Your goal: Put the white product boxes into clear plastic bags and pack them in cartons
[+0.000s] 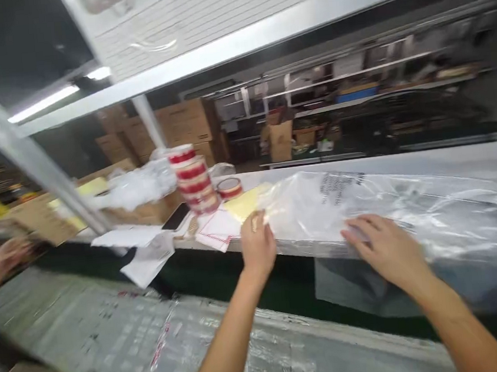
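A long clear plastic bag with dark printed text lies along the white shelf and hangs over its front edge. My left hand is closed in a pinch at the bag's left end, beside a yellow sheet. On the bag's front part rests my right hand, thumb and fingers apart and slightly curved. Some white papers with red lines lie just left of my left hand.
Stacked rolls of red-and-clear tape stand behind the papers, with one loose roll beside them. A dark phone lies near loose white sheets. Another person's hand is at far left. A metal post rises nearby.
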`<state>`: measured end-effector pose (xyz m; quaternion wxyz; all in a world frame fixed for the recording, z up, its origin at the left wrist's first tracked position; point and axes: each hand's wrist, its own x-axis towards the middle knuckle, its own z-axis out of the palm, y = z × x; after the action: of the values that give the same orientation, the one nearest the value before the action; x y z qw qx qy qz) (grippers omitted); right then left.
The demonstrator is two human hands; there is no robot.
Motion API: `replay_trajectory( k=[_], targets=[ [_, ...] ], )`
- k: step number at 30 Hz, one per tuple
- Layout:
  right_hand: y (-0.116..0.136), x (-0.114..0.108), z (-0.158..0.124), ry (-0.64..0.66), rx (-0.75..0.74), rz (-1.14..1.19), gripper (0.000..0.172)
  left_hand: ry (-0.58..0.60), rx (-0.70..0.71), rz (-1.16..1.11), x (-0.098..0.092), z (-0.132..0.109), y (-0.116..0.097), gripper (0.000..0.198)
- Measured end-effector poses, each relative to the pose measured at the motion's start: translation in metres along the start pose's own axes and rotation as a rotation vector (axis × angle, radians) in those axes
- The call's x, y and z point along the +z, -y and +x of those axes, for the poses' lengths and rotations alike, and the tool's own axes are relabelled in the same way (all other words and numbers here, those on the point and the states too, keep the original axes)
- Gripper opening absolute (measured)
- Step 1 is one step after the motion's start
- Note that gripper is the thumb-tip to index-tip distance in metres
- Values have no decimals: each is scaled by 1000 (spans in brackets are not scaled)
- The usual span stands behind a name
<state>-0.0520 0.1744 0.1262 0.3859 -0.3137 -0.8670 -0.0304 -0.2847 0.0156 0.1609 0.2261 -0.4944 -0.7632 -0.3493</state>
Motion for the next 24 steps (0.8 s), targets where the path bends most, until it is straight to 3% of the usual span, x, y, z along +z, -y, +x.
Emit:
replay_trajectory(
  k=[1,3,4,6,8,11,15,17,20,24],
  targets=[
    [-8,2,6,29,-14,57,50,-170,151,-13,-2,-12,-8,36],
    [-20,1,25,105,-25,157,50,-272,474,-78,-6,-33,-28,28],
    [-24,-3,37,136,-28,179,50,-246,621,-118,-6,-41,-39,25],
    [-24,-20,66,159,-30,157,47,-107,783,-180,-5,-49,-56,25],
    [-19,-41,98,135,-22,73,44,-34,796,-203,1,-45,-68,27],
    [-10,-71,143,64,99,-107,39,72,685,-247,13,-19,-82,35],
    [0,-95,169,-26,270,-193,34,545,521,-194,25,26,-97,49],
    [11,-103,162,-21,207,-93,29,683,477,-151,33,45,-97,54],
    [40,-112,126,4,75,82,27,756,421,-127,52,73,-85,55],
    [96,-122,24,-99,80,260,25,825,447,-153,76,108,-60,52]
  ],
)
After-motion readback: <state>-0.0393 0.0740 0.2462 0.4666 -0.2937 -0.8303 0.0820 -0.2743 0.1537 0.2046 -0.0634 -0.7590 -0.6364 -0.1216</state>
